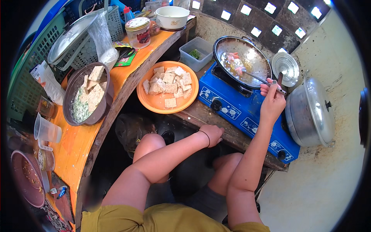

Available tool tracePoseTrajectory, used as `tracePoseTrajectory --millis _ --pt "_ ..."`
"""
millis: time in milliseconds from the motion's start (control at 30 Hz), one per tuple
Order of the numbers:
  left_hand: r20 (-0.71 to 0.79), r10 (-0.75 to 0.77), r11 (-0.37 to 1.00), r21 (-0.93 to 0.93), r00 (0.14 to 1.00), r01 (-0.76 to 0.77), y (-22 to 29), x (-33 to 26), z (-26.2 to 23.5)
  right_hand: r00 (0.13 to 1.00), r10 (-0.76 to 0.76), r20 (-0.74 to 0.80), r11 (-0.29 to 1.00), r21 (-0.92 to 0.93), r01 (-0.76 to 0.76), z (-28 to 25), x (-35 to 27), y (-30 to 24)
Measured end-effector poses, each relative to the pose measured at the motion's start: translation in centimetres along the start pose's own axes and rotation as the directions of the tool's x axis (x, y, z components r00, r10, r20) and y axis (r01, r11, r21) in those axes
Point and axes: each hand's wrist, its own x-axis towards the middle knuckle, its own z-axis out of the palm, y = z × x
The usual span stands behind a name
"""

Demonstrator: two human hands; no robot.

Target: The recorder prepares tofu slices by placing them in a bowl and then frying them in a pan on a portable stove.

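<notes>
R hand (pixel 272 97) fingers clamped on metal spatula handle (pixel 266 82); blade end sits in wok (pixel 241 58) on blue stove (pixel 247 112). L hand (pixel 212 133) curled loosely, resting on wooden bench edge (pixel 201 114) nr stove front. Orange plate w/ tofu cubes (pixel 168 87) just left of stove. Pale floor, dark block wall behind.

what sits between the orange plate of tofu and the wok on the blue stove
In the head view, a clear plastic tub with a few greens lies between the orange plate and the wok, toward their far side.
</notes>
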Motion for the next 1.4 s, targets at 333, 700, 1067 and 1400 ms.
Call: tracePoseTrajectory --millis 333,700,1067,1400 --pt "-0.005 0.003 1.000 -0.002 1.000 -0.003 0.1 0.0 0.0 0.996 -0.088 0.020 0.991 0.106 0.085 -0.2 0.1 -0.6" --pt "-0.007 0.012 1.000 0.009 1.000 -0.011 -0.1 0.2 0.4 0.999 0.044 -0.026 0.999 -0.022 -0.045 0.4 1.1 3.8" --pt "0.017 -0.010 1.000 0.005 1.000 0.010 0.2 0.0 -0.1 0.999 0.003 0.039 0.998 0.070 -0.006 -0.2 0.3 0.4" --pt "-0.001 0.011 1.000 -0.003 1.000 -0.011 0.0 0.1 0.3 0.995 -0.095 0.022 0.992 0.086 0.093 -1.6 -0.2 -3.2"
